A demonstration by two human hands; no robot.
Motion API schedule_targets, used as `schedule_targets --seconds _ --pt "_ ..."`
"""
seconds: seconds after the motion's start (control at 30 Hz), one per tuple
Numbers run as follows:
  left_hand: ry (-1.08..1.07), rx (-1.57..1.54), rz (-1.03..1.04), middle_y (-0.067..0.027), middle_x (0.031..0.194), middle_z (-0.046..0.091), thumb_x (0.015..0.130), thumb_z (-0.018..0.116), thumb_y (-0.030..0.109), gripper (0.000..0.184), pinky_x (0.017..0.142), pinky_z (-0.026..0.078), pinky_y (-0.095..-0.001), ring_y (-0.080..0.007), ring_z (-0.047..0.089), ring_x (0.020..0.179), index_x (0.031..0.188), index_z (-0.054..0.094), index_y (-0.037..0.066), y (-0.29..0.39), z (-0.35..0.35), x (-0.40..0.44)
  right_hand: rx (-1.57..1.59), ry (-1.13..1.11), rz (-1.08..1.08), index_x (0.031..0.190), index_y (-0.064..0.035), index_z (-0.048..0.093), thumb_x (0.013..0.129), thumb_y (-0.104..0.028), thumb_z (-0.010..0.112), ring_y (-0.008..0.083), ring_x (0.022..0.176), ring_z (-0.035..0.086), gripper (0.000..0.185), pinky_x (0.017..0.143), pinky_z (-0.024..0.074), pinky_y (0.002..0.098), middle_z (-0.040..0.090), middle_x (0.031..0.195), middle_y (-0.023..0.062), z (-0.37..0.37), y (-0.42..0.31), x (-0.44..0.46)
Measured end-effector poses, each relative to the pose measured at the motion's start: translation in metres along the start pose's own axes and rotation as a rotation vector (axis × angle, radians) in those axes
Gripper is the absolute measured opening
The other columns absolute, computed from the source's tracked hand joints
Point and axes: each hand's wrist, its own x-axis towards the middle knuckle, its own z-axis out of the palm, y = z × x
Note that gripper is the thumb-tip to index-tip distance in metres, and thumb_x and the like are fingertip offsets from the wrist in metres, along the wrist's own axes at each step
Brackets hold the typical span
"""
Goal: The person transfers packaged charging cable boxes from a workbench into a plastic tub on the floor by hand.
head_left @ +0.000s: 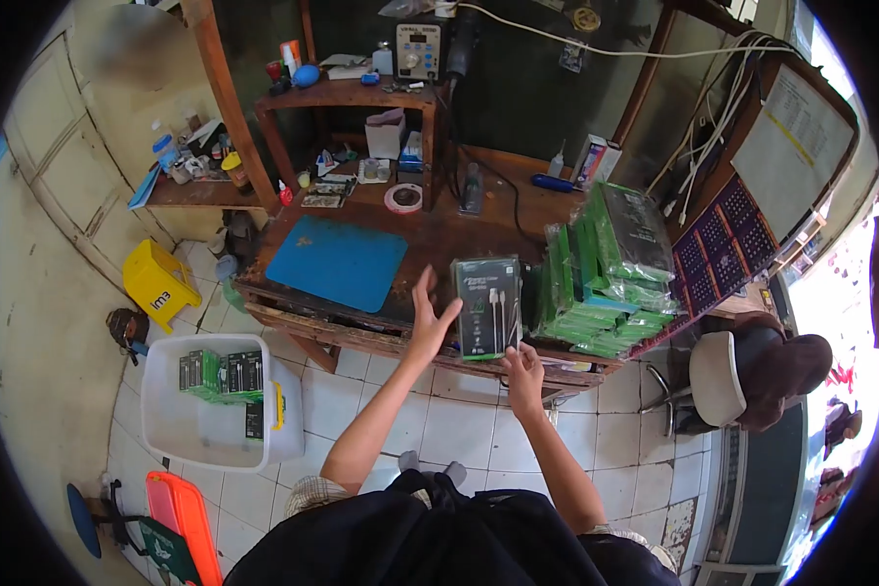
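A black and green package [488, 308] with a cable pictured on its front is held upright near the desk's front edge. My right hand [525, 376] pinches its lower right corner. Beside its left edge is my left hand [428, 317], fingers apart and holding nothing; whether the thumb touches the package I cannot tell. Close on the right stands a tall pile of similar packages in clear wrap [601, 278]. A blue mat [337, 262] lies on the desk to the left.
On the floor at left, a white bin [205, 444] holds several packages. A yellow stool [156, 283] and an orange lid [190, 527] are nearby. The wooden desk [439, 234] carries a tape roll [403, 198] and a shelf. A person [767, 371] sits at right.
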Motion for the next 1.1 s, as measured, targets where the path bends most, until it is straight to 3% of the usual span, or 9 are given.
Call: schedule_targets --seconds 0.07,0.13,0.2,0.47,0.63,0.73,0.83,1.0,1.1 --pt "-0.074 -0.228 0.040 -0.0163 0.125 0.023 0.072 0.059 0.027 0.075 0.096 0.016 -0.0359 -0.0251 0.025 0.116 0.127 0.011 0.007 0.035 -0.009 0.021 -0.089 -0.170 -0.074 0.096 -0.0012 0.044 0.078 -0.011 0.053 0.0032 0.067 0.046 0.022 0.058 0.0364 0.0157 0.050 0.074 -0.0013 0.003 -0.008 -0.011" --pt "-0.122 -0.267 0.095 -0.0156 0.121 0.031 0.072 0.060 0.023 0.075 0.093 0.024 -0.0342 -0.0229 0.034 0.111 0.127 0.011 0.009 0.051 -0.019 0.032 -0.093 -0.251 -0.089 0.097 -0.0014 0.043 0.078 -0.009 0.053 0.0030 0.067 0.046 0.023 0.058 0.0364 0.0157 0.052 0.077 -0.0004 0.002 -0.007 -0.014" --pt "-0.291 -0.390 -0.039 -0.0139 0.113 0.041 0.070 0.062 0.018 0.076 0.088 0.032 -0.0311 -0.0201 0.042 0.102 0.127 0.012 0.010 0.072 -0.025 0.030 -0.027 -0.288 -0.043 0.100 0.0007 0.042 0.077 -0.008 0.054 0.0071 0.079 0.048 0.027 0.070 0.0380 0.0196 0.054 0.087 0.0039 0.010 -0.010 -0.022" --pt "-0.046 -0.159 -0.019 -0.0089 0.108 0.043 0.067 0.065 0.014 0.074 0.086 0.033 -0.0282 -0.0158 0.043 0.098 0.124 0.019 0.003 0.021 -0.037 -0.018 0.105 -0.344 0.008 0.099 -0.0002 0.042 0.076 -0.005 0.054 0.0091 0.082 0.050 0.027 0.072 0.0426 0.0248 0.053 0.090 0.0044 0.040 0.008 -0.020" --pt "0.150 -0.146 -0.078 -0.0094 0.106 0.045 0.072 0.061 0.015 0.053 0.084 0.033 -0.0274 -0.0150 0.042 0.098 0.113 0.030 0.001 0.041 -0.086 -0.051 0.050 -0.422 0.143 0.098 -0.0025 0.044 0.076 -0.008 0.054 0.0090 0.079 0.049 0.024 0.073 0.0415 0.0257 0.053 0.085 0.0028 0.077 0.046 -0.033" --pt "0.282 -0.096 -0.063 -0.0094 0.104 0.045 0.072 0.060 0.014 0.052 0.083 0.034 -0.0268 -0.0149 0.043 0.097 0.113 0.030 0.001 0.044 -0.130 -0.073 -0.054 -0.566 0.148 0.102 -0.0032 0.039 0.076 -0.012 0.055 0.0116 0.084 0.047 0.032 0.074 0.0399 0.0270 0.049 0.094 0.0055 0.102 0.068 -0.050" --pt "0.347 -0.067 -0.080 -0.0093 0.104 0.046 0.073 0.059 0.013 0.050 0.083 0.034 -0.0267 -0.0148 0.044 0.096 0.112 0.030 0.001 0.045 -0.175 -0.099 -0.329 -0.648 -0.056 0.116 -0.0066 0.021 0.073 -0.020 0.059 0.0252 0.104 0.036 0.059 0.084 0.0336 0.0349 0.027 0.119 0.0144 0.134 0.085 -0.065" --pt "0.467 -0.007 -0.079 -0.0091 0.100 0.048 0.071 0.061 0.012 0.049 0.081 0.036 -0.0266 -0.0146 0.046 0.093 0.110 0.032 0.001 0.063 -0.248 -0.146 -0.269 -0.889 -0.159 0.125 -0.0088 0.009 0.076 -0.020 0.055 0.0263 0.103 0.037 0.068 0.087 0.0315 0.0361 0.027 0.121 0.0175 0.210 0.091 -0.105" --pt "0.544 0.084 -0.064 -0.0100 0.099 0.050 0.071 0.061 0.013 0.048 0.079 0.038 -0.0260 -0.0143 0.048 0.091 0.108 0.032 0.001 0.075 -0.303 -0.175 -0.265 -1.137 0.087 0.125 -0.0064 0.010 0.078 -0.016 0.052 0.0211 0.102 0.040 0.064 0.087 0.0320 0.0315 0.037 0.114 0.0168 0.258 0.100 -0.157"
